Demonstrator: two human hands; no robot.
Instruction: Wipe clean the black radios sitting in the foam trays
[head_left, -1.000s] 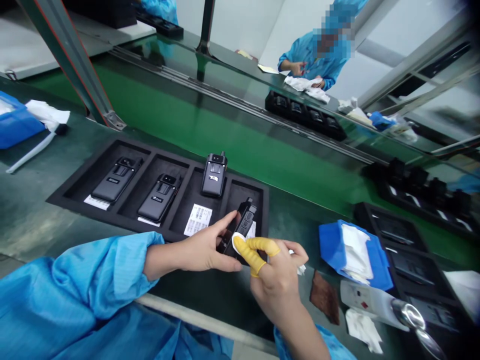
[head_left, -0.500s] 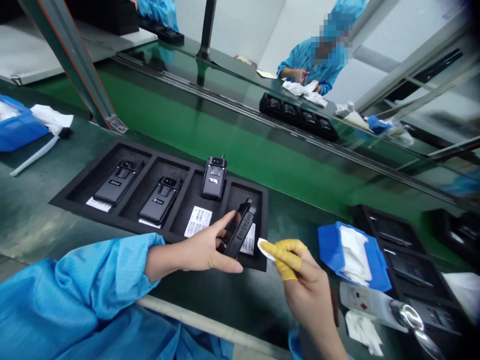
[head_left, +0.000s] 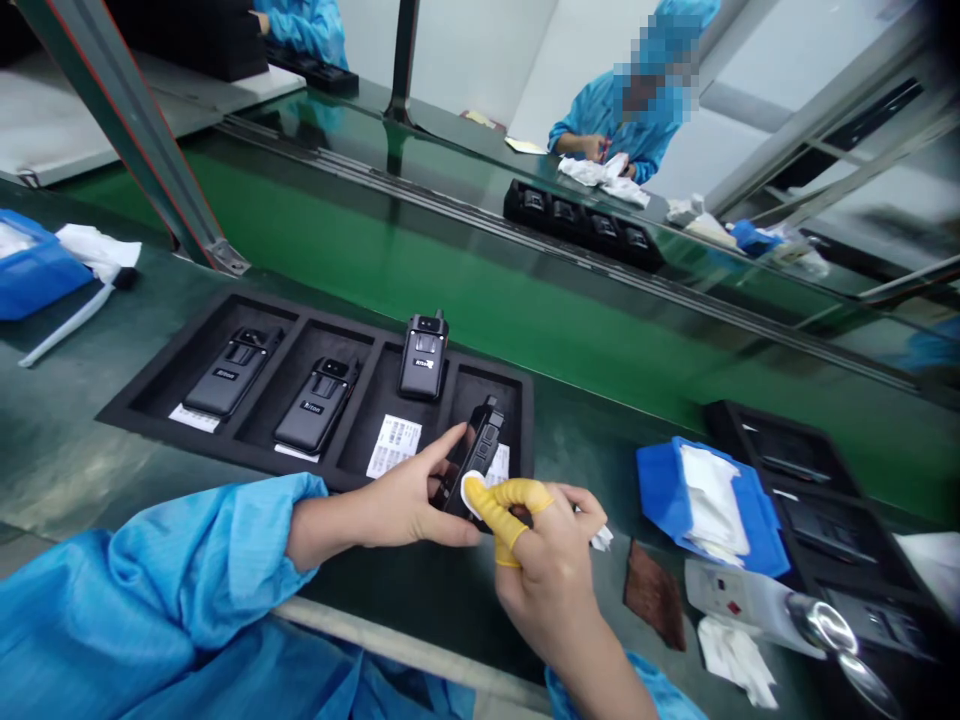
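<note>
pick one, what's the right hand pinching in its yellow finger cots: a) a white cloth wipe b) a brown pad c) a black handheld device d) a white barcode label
a, the right hand pinches a white cloth wipe in its yellow finger cots, while the black handheld device sits in the left hand

The left forearm (head_left: pixel 315 532) extends from the lower left in a blue sleeve (head_left: pixel 187 575), wrist bare and nearly level. The left hand (head_left: pixel 397 505) is closed in a grip, fingers curved above and thumb below. The right forearm (head_left: pixel 592 670) rises from the bottom edge. The right hand (head_left: pixel 544 570) is flexed inward, with two yellow-cotted fingers (head_left: pixel 510 497) extended toward the left hand, close beside it.
</note>
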